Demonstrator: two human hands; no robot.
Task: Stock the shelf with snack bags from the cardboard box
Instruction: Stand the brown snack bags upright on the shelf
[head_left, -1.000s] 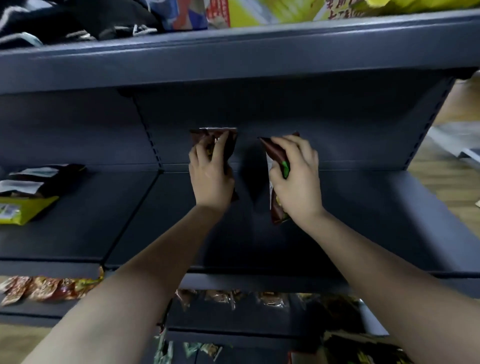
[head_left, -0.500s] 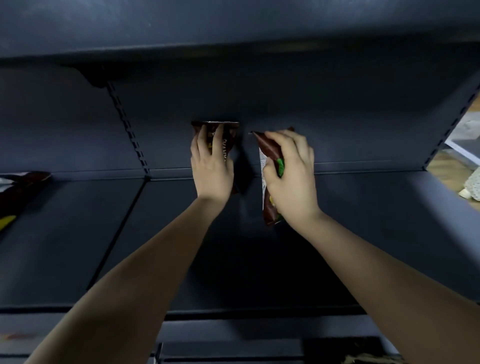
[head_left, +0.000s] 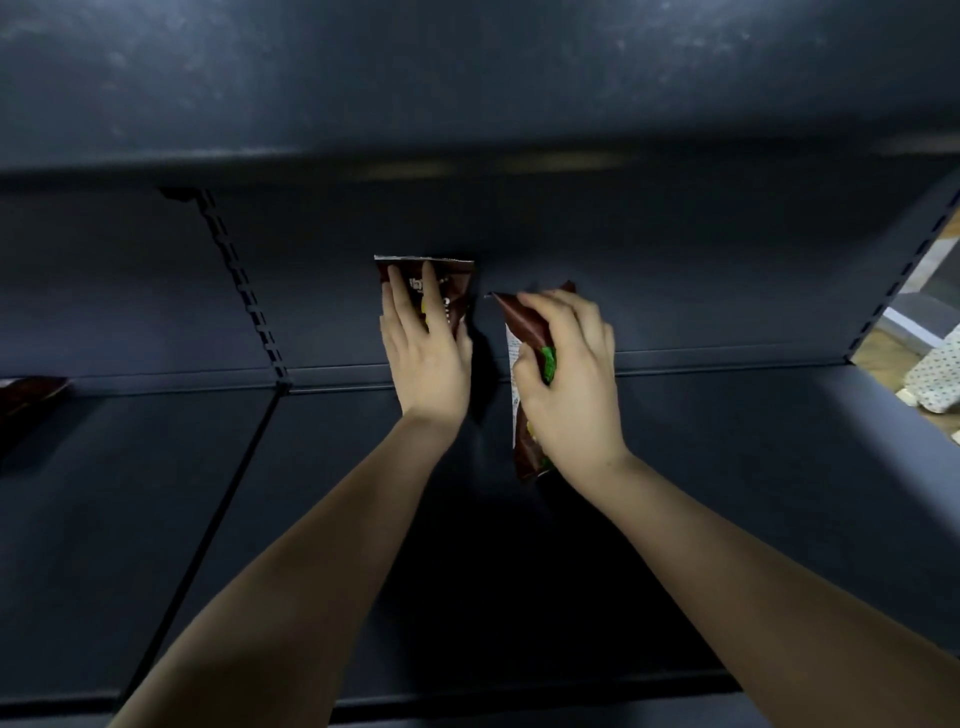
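A dark brown snack bag (head_left: 457, 283) stands upright against the back wall of the dark grey shelf (head_left: 727, 493). My left hand (head_left: 426, 358) lies flat on its front, fingers straight, pressing it to the wall. Just to the right, my right hand (head_left: 571, 384) grips a second brown bag (head_left: 524, 322) with a green patch, held edge-on and upright above the shelf board, a short gap from the first. The cardboard box is out of view.
The shelf above (head_left: 467, 104) hangs low over my hands. A slotted upright (head_left: 244, 291) divides the back wall at the left. Another dark bag (head_left: 28, 397) lies at the far left. Wooden floor and a spotted object (head_left: 935, 379) show past the right end.
My view has moved closer and lower under the upper shelf; the lower shelves have dropped out of sight. Both hands stay on their bags at the back wall, barely shifted.
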